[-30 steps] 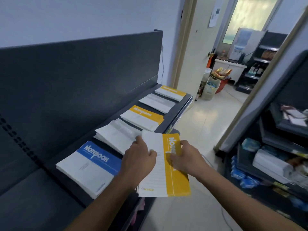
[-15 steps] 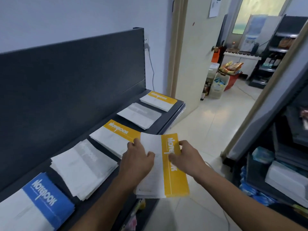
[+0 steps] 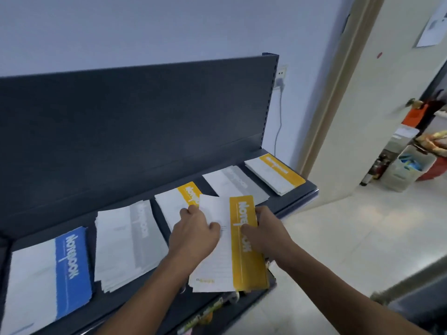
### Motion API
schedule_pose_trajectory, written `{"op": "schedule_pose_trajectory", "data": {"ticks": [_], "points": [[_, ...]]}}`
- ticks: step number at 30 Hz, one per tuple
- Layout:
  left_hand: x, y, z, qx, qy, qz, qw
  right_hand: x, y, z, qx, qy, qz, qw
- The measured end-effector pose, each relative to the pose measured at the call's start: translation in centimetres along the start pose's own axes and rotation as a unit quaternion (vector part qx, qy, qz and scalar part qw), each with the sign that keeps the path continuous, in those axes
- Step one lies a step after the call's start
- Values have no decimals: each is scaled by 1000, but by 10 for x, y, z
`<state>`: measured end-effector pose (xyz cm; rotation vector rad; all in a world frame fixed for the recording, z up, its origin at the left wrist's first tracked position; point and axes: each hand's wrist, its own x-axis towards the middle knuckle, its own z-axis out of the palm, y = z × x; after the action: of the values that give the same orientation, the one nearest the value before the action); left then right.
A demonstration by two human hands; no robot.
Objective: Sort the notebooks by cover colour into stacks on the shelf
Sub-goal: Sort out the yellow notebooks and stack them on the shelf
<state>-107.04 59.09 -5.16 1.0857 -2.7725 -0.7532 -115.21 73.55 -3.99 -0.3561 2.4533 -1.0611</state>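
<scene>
Both hands are gripping one yellow notebook point(image 3: 244, 250): L hand point(image 3: 193, 235) is pinching its white edge, R hand point(image 3: 266, 234) is curling round the yellow side, forearms reaching fwd. It's hovering over the shelf point(image 3: 297, 197) front, just at 6 o'clock of a yellow stack point(image 3: 174, 201). Prob. placing step; next is calling for a short push toward 12, squaring edges w/ that stack.

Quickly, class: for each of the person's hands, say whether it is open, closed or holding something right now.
Left hand: holding the yellow notebook by its white left side.
Right hand: holding the same notebook by its yellow right edge.
</scene>
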Motion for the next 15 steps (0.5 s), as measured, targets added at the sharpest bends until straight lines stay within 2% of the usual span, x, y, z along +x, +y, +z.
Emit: {"op": "schedule_pose_trajectory", "data": {"ticks": [15], "points": [[92, -48, -6, -54, 88, -165, 981, 140, -70, 56, -90, -136, -120, 979]]}}
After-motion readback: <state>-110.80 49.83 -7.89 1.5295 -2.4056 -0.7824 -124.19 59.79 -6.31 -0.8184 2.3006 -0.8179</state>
